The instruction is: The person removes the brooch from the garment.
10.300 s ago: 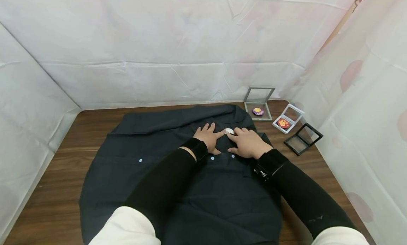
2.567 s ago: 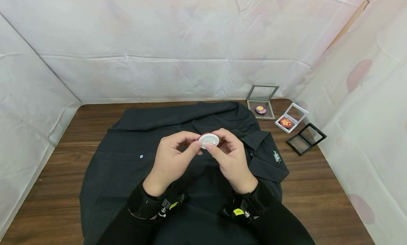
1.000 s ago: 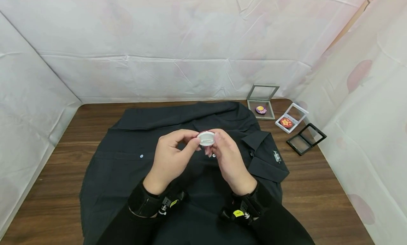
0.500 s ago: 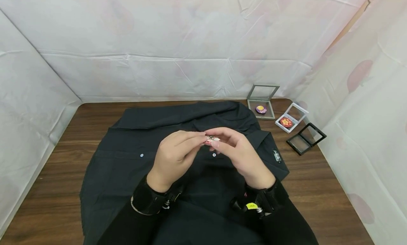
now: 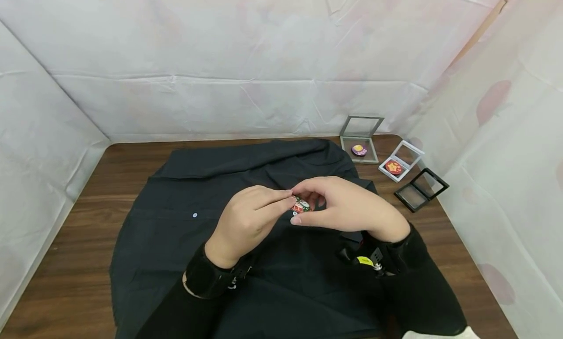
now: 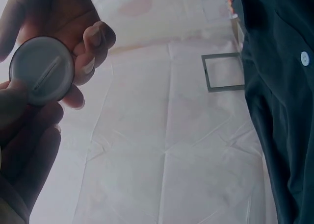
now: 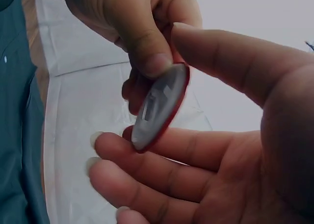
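A round pin-back button badge (image 5: 300,205) is held above the dark shirt (image 5: 171,261). My left hand (image 5: 248,219) pinches its edge between thumb and fingers. The left wrist view shows the badge's pale back (image 6: 49,69) with the straight pin lying across it. My right hand (image 5: 347,202) is around the other side of the badge. In the right wrist view its thumb stands apart from the badge (image 7: 162,109), and the fingers are spread loosely behind and below; whether a fingertip touches the rim I cannot tell.
At the back right stand three open cases: a grey one (image 5: 374,156) with a purple badge (image 5: 358,150), a white one (image 5: 398,177) with a red badge (image 5: 393,167), and a black one (image 5: 412,197) with none visible. The wooden tabletop (image 5: 79,241) shows around the shirt.
Half a second to one second ago the badge turned from its white back to its printed face in the head view. Since then my right hand has swung outward and loosened from it.
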A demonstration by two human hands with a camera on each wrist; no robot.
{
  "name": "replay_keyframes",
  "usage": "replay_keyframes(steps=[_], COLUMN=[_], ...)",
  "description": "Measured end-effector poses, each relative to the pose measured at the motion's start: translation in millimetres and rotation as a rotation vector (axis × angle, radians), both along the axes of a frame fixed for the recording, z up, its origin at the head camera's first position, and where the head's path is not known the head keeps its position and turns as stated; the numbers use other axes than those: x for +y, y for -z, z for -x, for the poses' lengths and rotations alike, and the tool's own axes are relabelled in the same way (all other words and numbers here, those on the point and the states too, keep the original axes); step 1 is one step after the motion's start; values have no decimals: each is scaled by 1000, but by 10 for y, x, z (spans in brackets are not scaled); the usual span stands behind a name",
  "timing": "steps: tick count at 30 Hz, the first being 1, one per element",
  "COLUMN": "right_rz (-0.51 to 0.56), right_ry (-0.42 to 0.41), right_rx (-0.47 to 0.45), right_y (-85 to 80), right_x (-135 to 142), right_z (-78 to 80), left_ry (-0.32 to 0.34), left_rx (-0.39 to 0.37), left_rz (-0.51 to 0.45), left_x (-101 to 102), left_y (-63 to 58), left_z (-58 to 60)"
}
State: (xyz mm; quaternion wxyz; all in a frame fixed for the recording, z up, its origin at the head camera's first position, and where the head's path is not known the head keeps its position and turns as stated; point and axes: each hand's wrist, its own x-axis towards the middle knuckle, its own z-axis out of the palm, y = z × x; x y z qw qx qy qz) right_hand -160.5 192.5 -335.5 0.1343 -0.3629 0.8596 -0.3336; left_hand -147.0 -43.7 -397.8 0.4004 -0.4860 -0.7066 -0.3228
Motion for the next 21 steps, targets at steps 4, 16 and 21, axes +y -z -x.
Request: replay_keyframes(steps=[4, 16, 21], right_rz=[-58, -116, -224], right_ry=[-35, 120, 254], right_rx=[18, 108, 233], right_y=[-97, 162, 463], right_x=[-17, 94, 368], right_z=[9, 68, 93], left_ry=[3, -161, -223], left_rx=[-6, -328, -483], left_rz=[13, 235, 420], left_x=[-4, -34, 39], left_y=[-5, 189, 369], left_z=[-4, 23, 32])
